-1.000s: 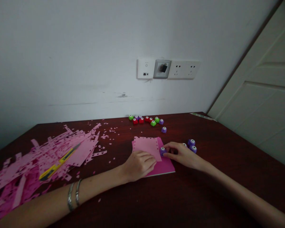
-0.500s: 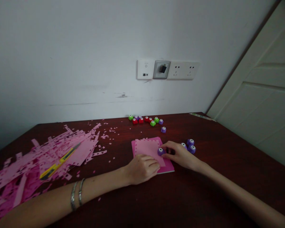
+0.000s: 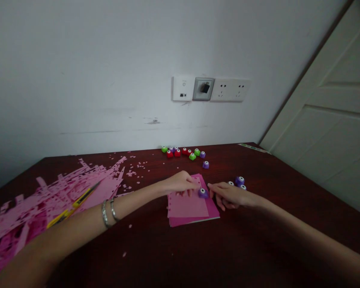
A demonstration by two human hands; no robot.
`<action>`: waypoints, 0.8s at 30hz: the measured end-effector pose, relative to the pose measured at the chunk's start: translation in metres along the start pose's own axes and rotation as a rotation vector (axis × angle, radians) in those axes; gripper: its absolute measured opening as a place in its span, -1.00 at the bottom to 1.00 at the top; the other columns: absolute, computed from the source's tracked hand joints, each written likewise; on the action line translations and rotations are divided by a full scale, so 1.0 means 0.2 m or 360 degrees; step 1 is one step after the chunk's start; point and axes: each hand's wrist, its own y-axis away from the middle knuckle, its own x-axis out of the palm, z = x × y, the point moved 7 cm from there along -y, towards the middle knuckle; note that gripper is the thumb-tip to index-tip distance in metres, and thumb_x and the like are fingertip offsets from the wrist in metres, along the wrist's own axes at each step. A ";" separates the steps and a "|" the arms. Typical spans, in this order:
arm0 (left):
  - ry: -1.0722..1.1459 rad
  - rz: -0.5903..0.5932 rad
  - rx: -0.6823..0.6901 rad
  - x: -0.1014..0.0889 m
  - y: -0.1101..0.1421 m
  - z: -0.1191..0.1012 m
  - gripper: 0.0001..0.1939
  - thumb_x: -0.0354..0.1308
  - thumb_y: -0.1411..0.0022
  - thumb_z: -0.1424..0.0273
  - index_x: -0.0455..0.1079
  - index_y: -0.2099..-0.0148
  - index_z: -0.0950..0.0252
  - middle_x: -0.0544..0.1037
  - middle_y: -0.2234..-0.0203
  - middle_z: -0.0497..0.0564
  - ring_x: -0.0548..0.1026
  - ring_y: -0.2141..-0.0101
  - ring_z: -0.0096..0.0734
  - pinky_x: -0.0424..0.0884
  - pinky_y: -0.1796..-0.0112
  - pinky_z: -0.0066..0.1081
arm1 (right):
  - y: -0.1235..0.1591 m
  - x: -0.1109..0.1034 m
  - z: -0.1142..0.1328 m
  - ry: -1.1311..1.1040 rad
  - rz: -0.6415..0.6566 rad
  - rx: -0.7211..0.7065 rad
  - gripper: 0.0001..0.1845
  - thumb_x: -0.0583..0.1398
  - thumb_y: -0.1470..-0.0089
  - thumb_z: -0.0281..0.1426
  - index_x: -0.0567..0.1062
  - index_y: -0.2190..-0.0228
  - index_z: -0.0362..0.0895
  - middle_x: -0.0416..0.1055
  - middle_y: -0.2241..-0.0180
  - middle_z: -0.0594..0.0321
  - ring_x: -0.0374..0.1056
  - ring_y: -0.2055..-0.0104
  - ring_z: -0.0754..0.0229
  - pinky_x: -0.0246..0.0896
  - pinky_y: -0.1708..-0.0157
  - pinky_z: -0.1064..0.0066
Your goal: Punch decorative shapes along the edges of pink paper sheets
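A light pink sheet (image 3: pixel 187 207) with punched edges lies on a darker pink pad (image 3: pixel 212 209) on the dark wooden table (image 3: pixel 258 240). A small purple paper punch (image 3: pixel 203 193) sits on the sheet's right edge near its far corner. My left hand (image 3: pixel 180 183) rests on the far edge of the sheet, fingers curled and pinching it just left of the punch. My right hand (image 3: pixel 229 195) lies to the right of the punch, fingers curled, with thumb and forefinger against it.
Two more purple punches (image 3: pixel 239 182) stand behind my right hand, one (image 3: pixel 205 164) farther back, and a row of coloured punches (image 3: pixel 183 152) by the wall. Pink scraps (image 3: pixel 42 204) with a yellow utility knife (image 3: pixel 73 205) cover the left. Sockets (image 3: pixel 211 89) on the wall; a door (image 3: pixel 333 140) at right.
My left hand has moved from the sheet's near side to its far edge, beside the punch. The sheet has shifted toward me. My right hand stays at the punch.
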 end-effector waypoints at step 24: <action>-0.0119 0.0608 -0.0644 0.15 -0.09 0.01 -0.71 -0.09 -0.17 0.33 0.26 0.54 0.32 0.30 0.74 -0.07 0.11 0.76 -0.63 -0.02 0.73 -0.61 | -0.10 0.09 -0.08 -0.0069 0.0332 0.0083 -0.34 -0.16 -0.05 0.11 0.14 0.75 -0.14 0.03 0.86 0.42 -0.19 0.84 0.49 -0.30 0.89 0.62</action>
